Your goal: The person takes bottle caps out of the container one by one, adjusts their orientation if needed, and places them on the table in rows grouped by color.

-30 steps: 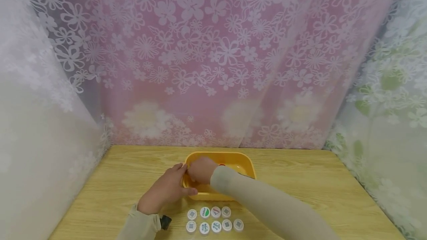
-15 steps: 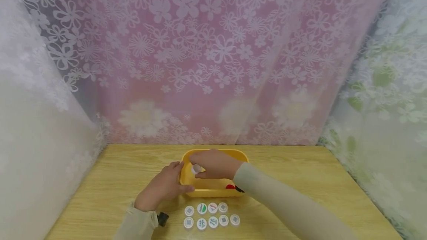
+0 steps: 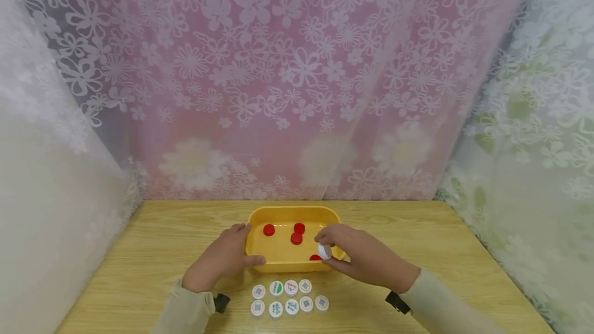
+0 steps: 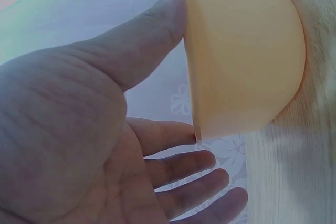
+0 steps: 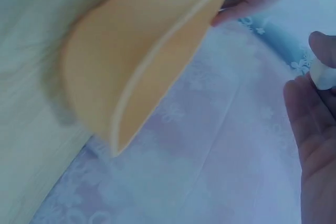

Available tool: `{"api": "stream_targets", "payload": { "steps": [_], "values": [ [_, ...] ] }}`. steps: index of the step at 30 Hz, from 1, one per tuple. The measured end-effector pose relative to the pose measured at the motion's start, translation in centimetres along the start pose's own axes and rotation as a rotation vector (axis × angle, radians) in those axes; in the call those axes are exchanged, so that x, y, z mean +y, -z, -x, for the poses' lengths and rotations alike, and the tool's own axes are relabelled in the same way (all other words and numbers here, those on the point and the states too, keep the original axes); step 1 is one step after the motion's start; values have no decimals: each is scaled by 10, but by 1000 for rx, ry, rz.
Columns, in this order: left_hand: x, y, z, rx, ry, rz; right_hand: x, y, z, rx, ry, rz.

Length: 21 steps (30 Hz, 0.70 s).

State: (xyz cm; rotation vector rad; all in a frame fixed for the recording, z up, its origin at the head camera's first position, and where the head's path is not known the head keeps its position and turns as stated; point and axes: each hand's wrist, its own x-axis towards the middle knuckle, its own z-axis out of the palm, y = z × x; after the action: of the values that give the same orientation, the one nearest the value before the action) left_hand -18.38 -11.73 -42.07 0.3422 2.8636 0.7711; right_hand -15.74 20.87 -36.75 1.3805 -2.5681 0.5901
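My right hand point(image 3: 368, 256) pinches a white bottle cap point(image 3: 325, 251) between thumb and fingers over the right end of a yellow plastic bin point(image 3: 290, 267). In the right wrist view, part of that white cap point(image 5: 323, 75) shows at the frame's edge. My left hand point(image 3: 221, 261) rests at the bin's left end. The left wrist view shows the left thumb point(image 4: 176, 11) and the index fingertip touching the rim, with the other fingers extended loosely. Several red bottle caps point(image 3: 268, 230) lie inside the bin; one near the front right is partly hidden by its front wall.
In front of the bin, several white bottle caps point(image 3: 276, 309) lie in two rows on the wooden table point(image 3: 139, 272); some carry printed logos. Flowered curtains point(image 3: 278, 92) hang behind the table and along both sides.
My right hand has come up from the bin's left part and moved right with the white cap, uncovering the red caps. My left hand stays at the bin's left end.
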Motion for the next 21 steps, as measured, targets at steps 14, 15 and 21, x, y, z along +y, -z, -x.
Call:
{"api": "stream_targets", "payload": {
  "steps": [14, 15, 21],
  "values": [
    [2, 1, 1, -5, -1, 9, 21, -44, 65, -38, -103, -28],
    [2, 1, 1, -4, -1, 9, 22, -48, 66, -44, -109, -40],
    [2, 1, 2, -11, 7, 8, 28, -59, 63, -164, -285, -155]
  ]
}}
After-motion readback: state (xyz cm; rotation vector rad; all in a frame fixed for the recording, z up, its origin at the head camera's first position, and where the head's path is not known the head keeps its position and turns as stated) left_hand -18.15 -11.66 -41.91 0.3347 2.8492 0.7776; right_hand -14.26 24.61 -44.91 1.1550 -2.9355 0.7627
